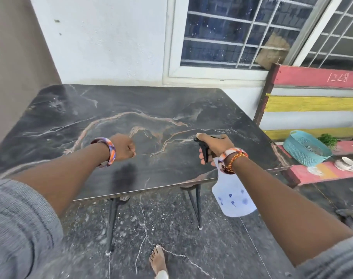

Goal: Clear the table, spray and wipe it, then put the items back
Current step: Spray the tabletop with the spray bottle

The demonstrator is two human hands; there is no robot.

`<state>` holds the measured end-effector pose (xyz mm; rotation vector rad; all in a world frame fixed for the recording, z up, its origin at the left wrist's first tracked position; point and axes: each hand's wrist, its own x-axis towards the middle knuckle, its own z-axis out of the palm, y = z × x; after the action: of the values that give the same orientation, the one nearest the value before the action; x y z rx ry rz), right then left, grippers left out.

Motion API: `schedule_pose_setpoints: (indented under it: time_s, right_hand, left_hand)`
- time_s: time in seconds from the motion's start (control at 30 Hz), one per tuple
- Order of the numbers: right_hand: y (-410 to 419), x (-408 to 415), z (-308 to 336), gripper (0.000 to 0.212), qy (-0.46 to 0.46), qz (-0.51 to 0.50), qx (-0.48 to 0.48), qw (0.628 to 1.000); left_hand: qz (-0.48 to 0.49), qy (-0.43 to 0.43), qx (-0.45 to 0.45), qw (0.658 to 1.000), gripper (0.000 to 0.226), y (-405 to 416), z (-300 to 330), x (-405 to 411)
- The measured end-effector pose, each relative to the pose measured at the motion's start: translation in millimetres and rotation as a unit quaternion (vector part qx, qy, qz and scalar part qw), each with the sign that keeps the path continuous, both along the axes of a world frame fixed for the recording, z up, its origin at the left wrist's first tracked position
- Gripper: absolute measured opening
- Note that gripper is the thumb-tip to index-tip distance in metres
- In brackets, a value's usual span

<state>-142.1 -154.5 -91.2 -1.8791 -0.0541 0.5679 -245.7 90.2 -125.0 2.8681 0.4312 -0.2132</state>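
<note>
Already bare of items, the dark marble-patterned desk shows no cloth anywhere in view. Over its near right part hangs the translucent white spray bottle with small blue prints and a black trigger head, its body dropping below the desk's front edge. The right hand grips the bottle's neck, fingers curled round the black trigger, nozzle aimed across the desk toward the left. The left hand hovers over the desk's middle, clenched into a loose fist and holding nothing that can be seen.

By the look of it, spraying is the step in hand. From here the mist could land on the left hand, which sits roughly in the nozzle's line, or fall short onto the dark speckled floor, since the bottle hangs at the desk's near edge. A bare foot stands close below, so wet floor would mean slipping. Off right, a turquoise plastic basket rests on a painted striped bench.
</note>
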Motion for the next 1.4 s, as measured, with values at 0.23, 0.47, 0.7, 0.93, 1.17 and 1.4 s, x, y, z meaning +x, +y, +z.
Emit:
schedule_pose_setpoints:
  time_s: [0.23,0.47,0.7,0.93,1.17,1.4]
  right_hand:
    - [77,-9,13,0.033,-0.055,0.022,0.073,0.996]
    - [151,35,34,0.025,-0.041,0.031,0.08,0.995]
    - [255,53,45,0.021,-0.071,0.06,0.103,0.99]
    - [338,52,46,0.024,-0.069,0.131,0.069,0.987]
    - [357,24,32,0.032,-0.07,0.181,0.065,0.979]
    - [325,-3,24,0.029,-0.045,0.236,0.052,0.969]
  left_hand:
    - [0.074,0.022,-0.004,0.997,0.025,44,0,-39]
    - [0.132,-0.01,-0.02,0.991,0.022,87,10,-45]
    - [0.18,0.013,-0.037,0.983,0.037,151,6,-46]
    - [0.237,-0.01,-0.011,0.971,0.024,224,4,-62]
    - [0.293,-0.115,0.048,0.948,0.023,245,15,-67]
    - [0.316,-0.163,0.095,0.93,0.024,216,35,-83]
